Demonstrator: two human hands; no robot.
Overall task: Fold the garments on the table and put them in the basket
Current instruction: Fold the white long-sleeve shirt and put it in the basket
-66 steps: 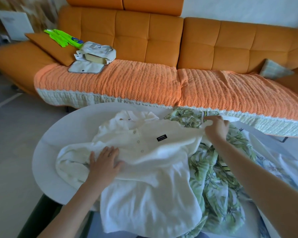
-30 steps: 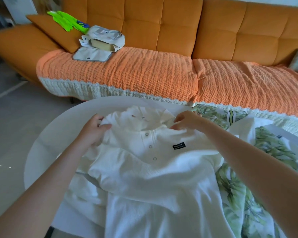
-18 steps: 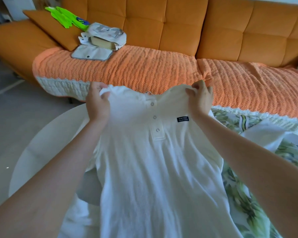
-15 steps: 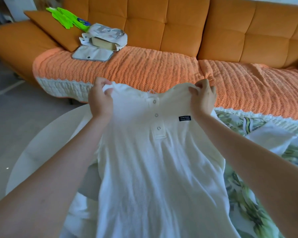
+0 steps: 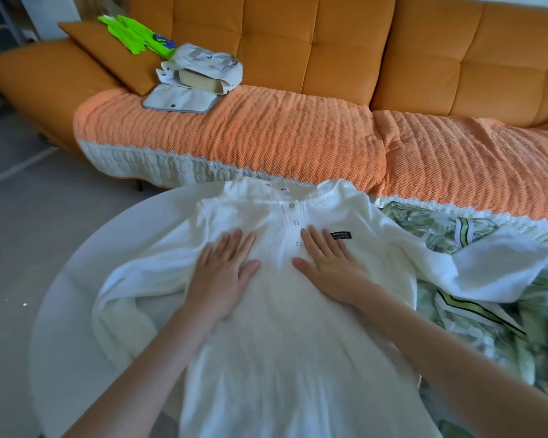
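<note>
Pressing flat on white polo shirt (image 5: 282,358): left hand (image 5: 223,273) and right hand (image 5: 332,267), palms down, fingers straight, 1 on either side of the button placket. Grip of both hands wide, holding nothing. Shirt lies front-up on round white desk (image 5: 76,279), collar toward orange sofa (image 5: 298,42). Green leaf-print garment (image 5: 431,226) lies just right of it, partly under 1 sleeve.

Left hand (image 5: 223,273) and right hand (image 5: 331,263) press flat on white shirt (image 5: 285,327)
</note>
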